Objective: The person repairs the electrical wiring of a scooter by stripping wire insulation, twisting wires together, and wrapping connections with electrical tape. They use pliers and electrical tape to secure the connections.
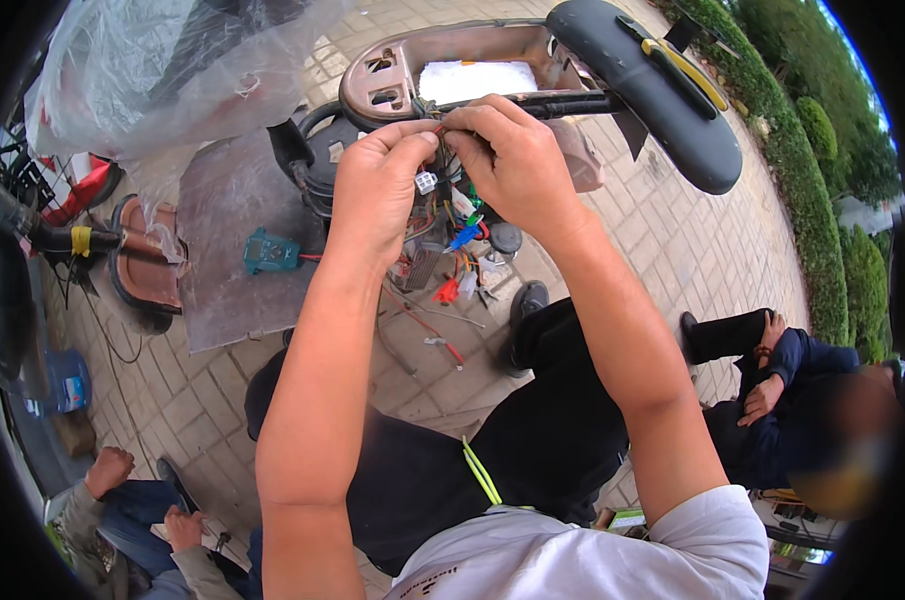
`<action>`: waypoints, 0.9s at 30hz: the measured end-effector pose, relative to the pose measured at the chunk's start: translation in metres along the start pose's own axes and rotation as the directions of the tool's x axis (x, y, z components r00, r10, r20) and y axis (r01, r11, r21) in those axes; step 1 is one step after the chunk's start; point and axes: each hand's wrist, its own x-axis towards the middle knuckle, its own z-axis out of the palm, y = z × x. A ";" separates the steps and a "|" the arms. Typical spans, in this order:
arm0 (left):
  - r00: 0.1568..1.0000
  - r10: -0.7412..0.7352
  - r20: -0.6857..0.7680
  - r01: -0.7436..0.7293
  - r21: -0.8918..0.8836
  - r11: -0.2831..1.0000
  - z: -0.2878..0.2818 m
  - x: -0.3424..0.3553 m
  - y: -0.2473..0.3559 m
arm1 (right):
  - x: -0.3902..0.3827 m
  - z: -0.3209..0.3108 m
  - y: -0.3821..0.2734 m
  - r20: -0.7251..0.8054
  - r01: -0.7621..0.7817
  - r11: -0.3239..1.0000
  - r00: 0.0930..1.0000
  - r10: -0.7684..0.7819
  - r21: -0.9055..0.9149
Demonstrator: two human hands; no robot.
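Note:
My left hand (377, 190) is closed in a pinch, with thumb and forefinger on a thin red wire (440, 130). Close beside it, my right hand (517, 165) pinches the same wire, its fingertips nearly meeting the left ones. The fingers hide most of the wire. Just below the fingertips a white plug connector (425, 182) hangs among the loose wiring. Lower in the bundle are a blue connector (463, 238) and a red connector (446, 291), with more coloured leads. All this wiring comes out of a partly dismantled scooter, whose brown under-seat box (392, 75) lies beyond my hands.
A black seat (662, 110) is tipped to the right, carrying yellow-handled pliers (687, 72). On the floorboard (232, 200) lies a teal multimeter (272, 250). Clear plastic sheeting (172, 90) drapes the front. One person (802, 400) sits at right, another (132, 530) at lower left.

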 end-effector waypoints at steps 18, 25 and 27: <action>0.996 0.031 0.078 -0.050 0.248 0.968 -0.009 -0.003 0.011 | 0.005 0.008 0.007 0.029 0.075 0.962 0.997 -0.070 -0.263; 0.874 0.439 0.207 -0.459 0.645 0.611 -0.021 0.005 -0.006 | 0.022 0.006 -0.021 0.169 -0.364 0.870 0.885 0.435 -0.333; 0.840 0.468 0.275 -0.498 0.733 0.463 -0.022 0.002 -0.004 | 0.023 0.011 -0.027 0.122 -0.638 0.753 0.744 0.657 -0.162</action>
